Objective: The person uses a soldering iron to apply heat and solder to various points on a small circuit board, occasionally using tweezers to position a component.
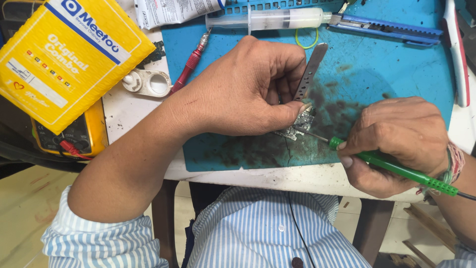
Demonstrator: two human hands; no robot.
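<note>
My left hand (248, 89) grips metal tweezers (310, 69) and presses them down onto a small circuit board (300, 126) lying on a stained blue work mat (377, 64). My right hand (396, 144) holds a green-handled soldering iron (396, 168). Its thin metal tip touches the board just right of my left thumb. Most of the board is hidden under my left hand.
A yellow padded envelope (64, 54) lies over a yellow multimeter (74, 136) at the left. A syringe (267, 20), a blue utility knife (386, 30), a red probe (191, 62) and a white round part (148, 82) line the mat's far side. The table edge runs near my striped shirt (267, 228).
</note>
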